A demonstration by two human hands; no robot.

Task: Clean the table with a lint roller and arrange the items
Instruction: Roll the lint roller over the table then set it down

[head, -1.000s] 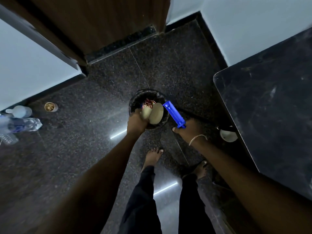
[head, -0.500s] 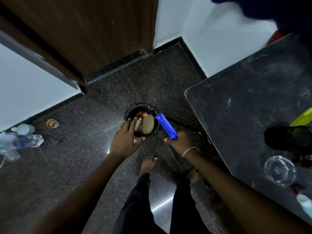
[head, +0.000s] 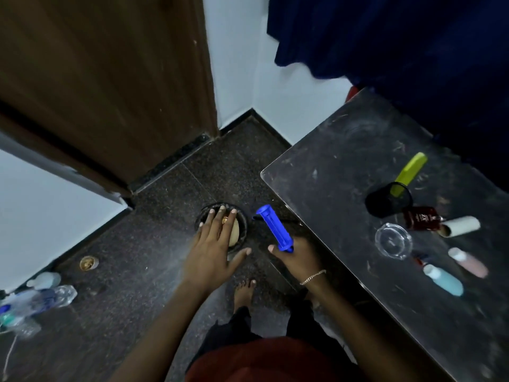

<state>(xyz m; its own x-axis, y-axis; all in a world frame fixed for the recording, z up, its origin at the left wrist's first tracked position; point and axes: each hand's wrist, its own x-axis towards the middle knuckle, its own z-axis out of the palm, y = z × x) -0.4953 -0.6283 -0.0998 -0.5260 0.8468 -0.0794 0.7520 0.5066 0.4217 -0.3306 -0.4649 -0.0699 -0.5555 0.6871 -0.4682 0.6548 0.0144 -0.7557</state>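
Fingers [head: 220,216] of the left hand [head: 213,249] are spread wide and flat, gripping nothing, hovering above a small dark bin [head: 242,219] that stands on the floor [head: 154,244]. A tan rounded piece [head: 234,235] shows inside the bin, partly covered by that hand.

At the far left of the floor, against the white wall, lie some clear plastic bottles [head: 33,301], blurred, and beside them a small round brownish cup [head: 89,262].

Just to the right of the bin, the right hand [head: 298,257] is closed around the bottom end of a blue lint roller handle [head: 274,227]; the handle sticks up and away from the hand, tilted toward the bin. A thin chain bracelet [head: 312,277] sits on that wrist. Below the hands a bare foot [head: 243,293] stands on the floor.

Farther right is the dark, scuffed bench [head: 330,166]. On it, well apart from the roller, a black mesh pen cup [head: 388,199] holds a yellow-green flat tool [head: 410,169]. Just beside the cup lies a dark red bottle [head: 422,218], and touching or nearly touching that, a white tube [head: 461,226] on its side. Near the cup's front stands a clear glass dish [head: 393,241]. Past the dish lie a pale blue bottle [head: 443,279] and a pink bottle [head: 468,262], both on their sides. A dark blue cloth [head: 385,37] hangs behind the bench.
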